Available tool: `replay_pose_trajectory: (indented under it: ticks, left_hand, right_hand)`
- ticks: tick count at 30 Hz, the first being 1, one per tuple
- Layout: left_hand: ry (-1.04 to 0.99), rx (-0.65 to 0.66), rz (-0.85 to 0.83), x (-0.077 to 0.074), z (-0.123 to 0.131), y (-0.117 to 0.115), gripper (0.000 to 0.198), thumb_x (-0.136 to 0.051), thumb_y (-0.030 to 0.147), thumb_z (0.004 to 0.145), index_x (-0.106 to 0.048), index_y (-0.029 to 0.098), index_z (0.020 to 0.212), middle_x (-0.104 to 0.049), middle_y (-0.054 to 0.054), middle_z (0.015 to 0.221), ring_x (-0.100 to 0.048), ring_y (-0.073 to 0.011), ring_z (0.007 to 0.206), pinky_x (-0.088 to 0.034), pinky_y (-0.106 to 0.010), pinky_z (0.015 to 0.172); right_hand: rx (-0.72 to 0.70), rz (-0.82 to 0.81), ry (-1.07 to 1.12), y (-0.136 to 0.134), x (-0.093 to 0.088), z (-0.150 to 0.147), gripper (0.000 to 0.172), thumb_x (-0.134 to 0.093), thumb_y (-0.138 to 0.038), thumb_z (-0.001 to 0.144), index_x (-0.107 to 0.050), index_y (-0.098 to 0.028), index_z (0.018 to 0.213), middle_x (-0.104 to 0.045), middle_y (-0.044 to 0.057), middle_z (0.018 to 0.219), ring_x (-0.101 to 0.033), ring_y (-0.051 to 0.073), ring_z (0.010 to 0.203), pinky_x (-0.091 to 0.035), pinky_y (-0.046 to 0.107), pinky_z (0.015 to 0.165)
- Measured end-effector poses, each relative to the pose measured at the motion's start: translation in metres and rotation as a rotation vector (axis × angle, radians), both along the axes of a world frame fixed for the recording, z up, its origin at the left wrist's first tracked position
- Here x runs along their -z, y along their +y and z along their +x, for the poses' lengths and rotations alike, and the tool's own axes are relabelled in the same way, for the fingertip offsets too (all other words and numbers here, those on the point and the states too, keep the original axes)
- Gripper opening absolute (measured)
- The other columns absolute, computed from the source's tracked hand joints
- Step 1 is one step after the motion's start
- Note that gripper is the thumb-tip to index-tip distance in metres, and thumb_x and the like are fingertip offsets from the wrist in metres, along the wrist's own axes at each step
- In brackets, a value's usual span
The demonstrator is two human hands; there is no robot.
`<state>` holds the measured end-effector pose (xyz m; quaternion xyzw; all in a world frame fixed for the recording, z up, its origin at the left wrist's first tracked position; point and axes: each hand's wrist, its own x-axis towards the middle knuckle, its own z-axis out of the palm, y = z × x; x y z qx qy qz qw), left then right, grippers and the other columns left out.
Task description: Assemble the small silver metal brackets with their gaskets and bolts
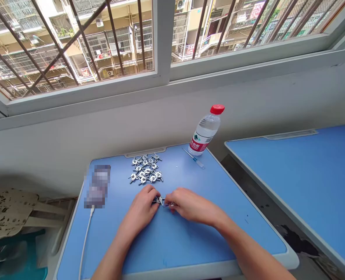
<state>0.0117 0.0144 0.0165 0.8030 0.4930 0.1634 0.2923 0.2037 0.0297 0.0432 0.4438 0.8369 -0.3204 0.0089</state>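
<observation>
At the middle of the blue table (207,241), my left hand (143,206) has its fingers closed on a small metal part (160,200). My right hand (187,203) meets it from the right, fingers pinched at the same part's right side; a thin, shiny item shows under those fingers, too small to name. Beyond my hands lies a pile of similar silver metal parts (146,169), each with small rings and rods. A thin screwdriver (193,158) with a clear blue handle rests near the far right edge.
A water bottle (204,134) with a red cap stands at the far right corner. On the left lies a blurred phone-like object (98,186) with a white cable (86,237). Another blue table (306,167) is on the right, a wall and barred window ahead.
</observation>
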Motion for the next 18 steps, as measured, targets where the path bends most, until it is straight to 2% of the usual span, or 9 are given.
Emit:
replay_pose_trajectory:
  ticks: [3,7,12,18]
  left_hand:
    - [0.002,-0.009,-0.016,-0.0009,0.0001,0.0006,0.021,-0.050,0.006,0.083,-0.060,0.021,0.095,-0.058,-0.005,0.100,-0.058,-0.0197,0.090,-0.045,-0.029,0.078]
    - [-0.007,-0.010,-0.018,-0.0009,0.0006,0.0007,0.021,-0.048,0.007,0.083,-0.059,0.021,0.094,-0.058,-0.004,0.100,-0.058,-0.0195,0.089,-0.045,-0.029,0.077]
    - [-0.027,-0.007,-0.031,-0.0010,0.0010,-0.0002,0.020,-0.047,0.005,0.082,-0.059,0.020,0.089,-0.057,-0.004,0.097,-0.057,-0.0191,0.087,-0.045,-0.029,0.076]
    - [-0.031,-0.005,-0.035,-0.0025,0.0014,0.0001,0.021,-0.048,0.005,0.081,-0.060,0.020,0.090,-0.057,-0.004,0.097,-0.057,-0.0190,0.087,-0.045,-0.028,0.076]
  right_hand:
    - [0.041,-0.037,-0.005,0.0017,-0.0027,0.0033,0.021,-0.052,-0.004,0.081,-0.067,-0.017,0.085,-0.073,0.005,0.082,-0.065,0.018,0.077,-0.031,0.023,0.059]
    - [0.031,-0.030,0.001,0.0015,-0.0027,0.0002,0.015,-0.055,-0.008,0.081,-0.066,-0.019,0.082,-0.073,0.004,0.080,-0.065,0.019,0.077,-0.031,0.023,0.059]
    - [0.026,0.040,0.015,-0.0003,-0.0012,-0.0055,0.016,-0.051,-0.010,0.085,-0.064,-0.020,0.083,-0.071,0.004,0.078,-0.063,0.019,0.074,-0.030,0.024,0.058]
    - [0.017,-0.032,0.022,0.0045,-0.0027,-0.0014,0.017,-0.049,-0.005,0.083,-0.059,-0.019,0.085,-0.070,0.003,0.076,-0.060,0.018,0.073,-0.030,0.024,0.059]
